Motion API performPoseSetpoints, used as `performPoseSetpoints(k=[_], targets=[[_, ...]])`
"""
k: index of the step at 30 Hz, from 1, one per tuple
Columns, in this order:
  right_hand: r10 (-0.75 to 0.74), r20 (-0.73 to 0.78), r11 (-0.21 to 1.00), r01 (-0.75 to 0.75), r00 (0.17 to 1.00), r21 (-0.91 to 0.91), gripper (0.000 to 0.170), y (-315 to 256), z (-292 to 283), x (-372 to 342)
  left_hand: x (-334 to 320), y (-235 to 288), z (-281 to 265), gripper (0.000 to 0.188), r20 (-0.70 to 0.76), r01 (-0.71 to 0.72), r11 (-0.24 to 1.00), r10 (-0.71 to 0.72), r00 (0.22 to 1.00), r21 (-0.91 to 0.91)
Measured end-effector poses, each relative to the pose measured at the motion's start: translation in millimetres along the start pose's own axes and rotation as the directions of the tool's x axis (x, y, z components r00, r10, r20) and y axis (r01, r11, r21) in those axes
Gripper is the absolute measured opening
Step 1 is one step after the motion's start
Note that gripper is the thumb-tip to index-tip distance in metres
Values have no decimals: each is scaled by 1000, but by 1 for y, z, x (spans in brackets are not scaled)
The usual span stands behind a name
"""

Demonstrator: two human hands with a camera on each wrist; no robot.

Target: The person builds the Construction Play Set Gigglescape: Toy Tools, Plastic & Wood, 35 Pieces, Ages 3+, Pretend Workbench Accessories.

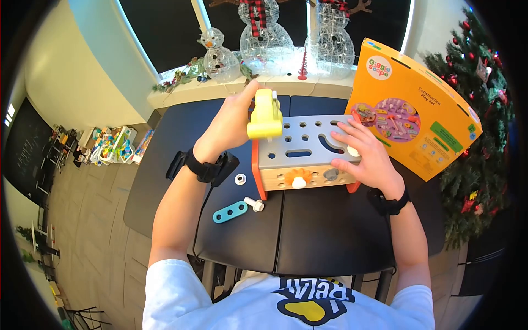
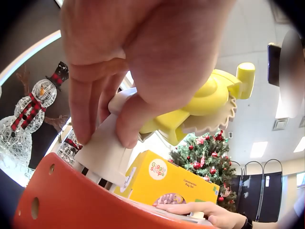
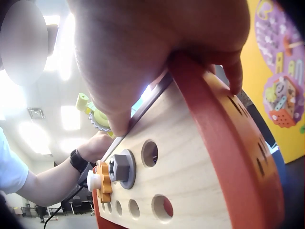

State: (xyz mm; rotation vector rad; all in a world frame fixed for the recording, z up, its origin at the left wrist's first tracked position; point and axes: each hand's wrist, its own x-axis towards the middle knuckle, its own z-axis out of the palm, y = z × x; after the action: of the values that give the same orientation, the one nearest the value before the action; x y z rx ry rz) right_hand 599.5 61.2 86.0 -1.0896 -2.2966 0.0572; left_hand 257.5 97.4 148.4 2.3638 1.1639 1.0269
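Note:
My left hand (image 1: 234, 118) grips a yellow toy circular saw (image 2: 209, 98) by its pale grey part, thumb and fingers pinching it. Its serrated disc shows in the left wrist view. The saw overlaps the left end of a toy workbench (image 1: 308, 157), which has a grey top with holes, wooden sides and red ends. On the bench's right end rests my right hand (image 1: 368, 151), fingers spread over the top and thumb at the front edge. An orange gear (image 3: 105, 181) with a white screw and a grey hex bolt (image 3: 121, 168) sit on the front panel.
Left of the bench on the black table (image 1: 231, 242) lie a white ring-shaped nut (image 1: 240, 179), a white bolt (image 1: 256, 204) and a teal three-hole strip (image 1: 230, 212). A yellow play-set box (image 1: 423, 126) stands behind at the right, near a Christmas tree (image 1: 476, 165).

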Motion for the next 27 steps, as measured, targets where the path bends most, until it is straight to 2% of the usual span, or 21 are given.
performPoseSetpoints(k=[8,11,14,17,20,23,24,27], targets=[[25,51,1000,-25,998,11,57,-3,-5,1,0,-3,8,47,-24,25,1000,-25,999,-12],[30,59,999,-31,998,15,57,-3,-6,1,-2,-5,11,51,-43,66,997,-67,997,-28],[32,59,999,-33,998,22,56,-4,-6,1,-4,-6,13,60,-55,2,1000,-3,998,-20],[23,51,999,-25,998,33,56,-4,-6,1,-5,-11,12,69,19,92,995,-92,996,-36],[16,51,999,-18,999,37,56,-3,-5,1,-10,-6,7,72,47,74,997,-73,996,-33],[10,58,999,-13,998,50,57,1,-7,2,-32,-16,22,71,-113,47,996,-56,992,-79],[10,60,998,-13,998,57,58,2,-8,2,-40,-25,31,59,-266,-1,996,-22,964,-84],[-11,69,999,8,998,49,57,10,-9,0,-72,-37,28,35,-252,319,945,-294,922,67]])
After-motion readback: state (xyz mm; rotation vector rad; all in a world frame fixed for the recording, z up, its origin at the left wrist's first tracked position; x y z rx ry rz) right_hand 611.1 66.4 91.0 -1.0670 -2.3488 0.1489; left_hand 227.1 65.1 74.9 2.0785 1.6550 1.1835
